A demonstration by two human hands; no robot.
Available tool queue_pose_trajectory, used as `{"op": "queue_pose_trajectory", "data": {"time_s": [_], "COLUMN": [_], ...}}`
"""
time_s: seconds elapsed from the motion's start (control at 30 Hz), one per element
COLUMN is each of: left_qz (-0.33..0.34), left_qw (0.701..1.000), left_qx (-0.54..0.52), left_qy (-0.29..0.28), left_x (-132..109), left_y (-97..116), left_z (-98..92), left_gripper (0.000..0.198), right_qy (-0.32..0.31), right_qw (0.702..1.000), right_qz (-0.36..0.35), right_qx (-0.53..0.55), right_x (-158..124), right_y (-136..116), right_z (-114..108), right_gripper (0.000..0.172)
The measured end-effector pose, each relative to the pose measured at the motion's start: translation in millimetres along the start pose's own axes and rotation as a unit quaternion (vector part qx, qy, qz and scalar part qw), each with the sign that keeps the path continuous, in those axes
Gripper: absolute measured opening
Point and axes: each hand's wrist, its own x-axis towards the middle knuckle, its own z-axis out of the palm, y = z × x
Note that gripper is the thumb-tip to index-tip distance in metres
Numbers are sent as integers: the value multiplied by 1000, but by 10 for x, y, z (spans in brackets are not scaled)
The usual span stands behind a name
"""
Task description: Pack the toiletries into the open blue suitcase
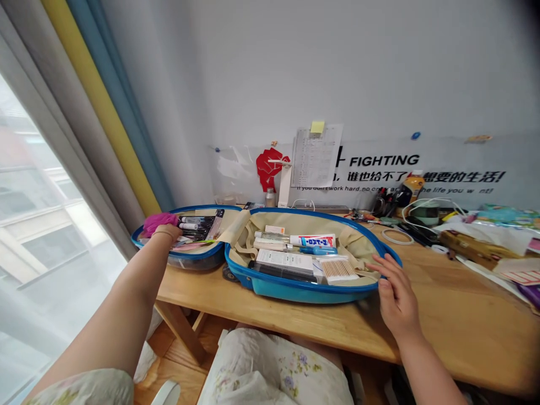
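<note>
A small blue suitcase lies unzipped flat on a wooden desk (442, 315). Its right half (295, 287), lined in beige, holds a toothpaste tube (312, 240), white boxes (284, 260) and a pack of cotton swabs (337, 270). The left half (192, 260) holds pens, small packets and a pink fluffy thing (158, 221). My left hand (166, 233) reaches into the left half; its fingers are hidden among the items. My right hand (394, 292) rests at the right rim of the right half, fingers spread.
The desk's right side is crowded with cables, a tape ring (397, 236), bottles (411, 188), packets and a pen holder. Notes and a red fist cutout (270, 166) hang on the wall behind. A curtain (105, 112) and window stand to the left.
</note>
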Motion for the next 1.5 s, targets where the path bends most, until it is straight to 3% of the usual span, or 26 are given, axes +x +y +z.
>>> {"op": "queue_pose_trajectory", "data": {"time_s": [0.1,0.23,0.33,0.43,0.5,0.6,0.67,0.77,0.93,1.27,1.4,1.5], "left_qz": [-52,-50,-6,93,183,302,327,319,294,313,316,265], "left_qw": [998,999,992,968,957,941,939,946,956,948,941,933], "left_qx": [24,14,-23,-65,-75,-51,-23,-3,-7,-49,-102,-167], "left_qy": [-23,5,120,226,214,144,103,58,7,-3,62,177], "left_x": [-77,-140,-142,-159,-180,-196,-186,-157,-134,-177,-174,-91], "left_y": [20,132,404,896,1296,1856,2136,2385,2504,2501,2388,2085], "left_z": [-9,-123,-362,-655,-803,-888,-868,-789,-679,-627,-687,-756], "left_gripper": [40,47,50,50,50,47,46,46,48,44,48,46], "right_qy": [2,-1,-4,-4,-3,0,0,-3,-5,-2,3,1], "right_qw": [1000,1000,1000,1000,1000,1000,1000,1000,1000,1000,1000,1000], "right_qz": [-6,-10,-12,-7,-4,-3,-1,6,2,7,0,-10], "right_qx": [3,5,5,6,8,9,10,12,8,6,9,5], "right_x": [2,-4,-10,-5,2,9,6,-5,-9,1,6,6], "right_y": [-3,4,17,17,5,-15,-19,-7,8,-15,-5,1], "right_z": [-1,-2,-1,1,0,-2,-4,-7,-9,1,3,1], "right_gripper": [32,30,31,31,31,32,33,33,33,35,33,32]}}
